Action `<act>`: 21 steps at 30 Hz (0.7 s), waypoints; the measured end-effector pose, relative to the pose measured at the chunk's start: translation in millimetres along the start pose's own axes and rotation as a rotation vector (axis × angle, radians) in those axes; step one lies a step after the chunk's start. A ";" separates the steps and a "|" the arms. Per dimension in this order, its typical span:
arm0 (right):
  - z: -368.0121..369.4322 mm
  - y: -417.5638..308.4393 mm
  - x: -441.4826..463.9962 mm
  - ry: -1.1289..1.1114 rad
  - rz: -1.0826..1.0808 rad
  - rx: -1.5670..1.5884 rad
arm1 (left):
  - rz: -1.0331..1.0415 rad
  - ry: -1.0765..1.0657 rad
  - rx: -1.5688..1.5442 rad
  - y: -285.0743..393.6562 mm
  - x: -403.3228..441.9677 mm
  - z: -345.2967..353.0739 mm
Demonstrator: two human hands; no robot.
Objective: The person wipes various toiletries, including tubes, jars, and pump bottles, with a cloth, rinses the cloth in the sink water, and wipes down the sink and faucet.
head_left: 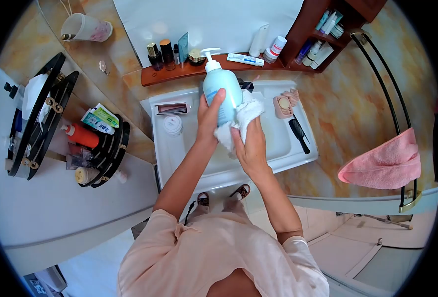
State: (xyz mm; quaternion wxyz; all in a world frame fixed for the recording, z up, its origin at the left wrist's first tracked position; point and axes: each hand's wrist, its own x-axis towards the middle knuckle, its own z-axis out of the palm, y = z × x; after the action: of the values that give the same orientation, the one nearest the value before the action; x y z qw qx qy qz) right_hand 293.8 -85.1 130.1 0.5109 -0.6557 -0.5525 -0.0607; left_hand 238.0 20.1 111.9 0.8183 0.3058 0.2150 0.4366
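A pale blue pump bottle [224,86] is held upright, slightly tilted, above the white sink [219,173]. My left hand [209,116] is closed round the bottle's left side, with the thumb on its front. In my right hand [252,148] is a bunched white cloth [249,113], pressed against the bottle's lower right side. The bottle's base is hidden behind the hands and the cloth.
On the sink are a white round jar [173,125], a pink soap dish [282,106] and a black comb [299,134]. Behind runs a wooden shelf [209,68] with cosmetics. Black corner racks [111,157] stand left; a pink towel [382,161] hangs right.
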 end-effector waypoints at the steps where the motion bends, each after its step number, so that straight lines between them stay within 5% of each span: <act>1: 2.3 0.7 -1.1 0.057 0.039 0.012 | 0.031 0.019 0.039 0.3 -3.1 3.8; 4: -6.2 13.9 0.2 0.049 0.470 0.325 | 0.189 0.030 0.157 -8.4 -14.5 11.9; 8: -4.8 30.1 7.3 0.346 0.805 0.872 | 0.334 -0.088 0.272 -8.4 -25.2 25.4; 11: -7.6 45.1 5.9 0.277 0.845 1.124 | 0.370 -0.141 0.270 -11.6 -23.2 26.2; 14: -5.2 44.8 -1.2 0.376 0.833 1.393 | 0.103 -0.052 -0.021 -10.2 -16.5 30.4; 17: -0.4 35.1 -15.4 0.469 0.728 1.342 | -0.188 0.006 -0.317 -5.5 -2.6 33.0; 21: -14.6 29.7 -36.2 0.418 0.626 1.142 | -0.302 -0.057 -0.311 -4.8 3.5 33.1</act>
State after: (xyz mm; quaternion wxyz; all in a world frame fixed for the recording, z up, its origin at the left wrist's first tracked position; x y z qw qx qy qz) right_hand 310.5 -115.8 95.8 0.8662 -0.3868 -0.1718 0.2655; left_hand 263.1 10.6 132.1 0.9174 0.1524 0.1653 0.3284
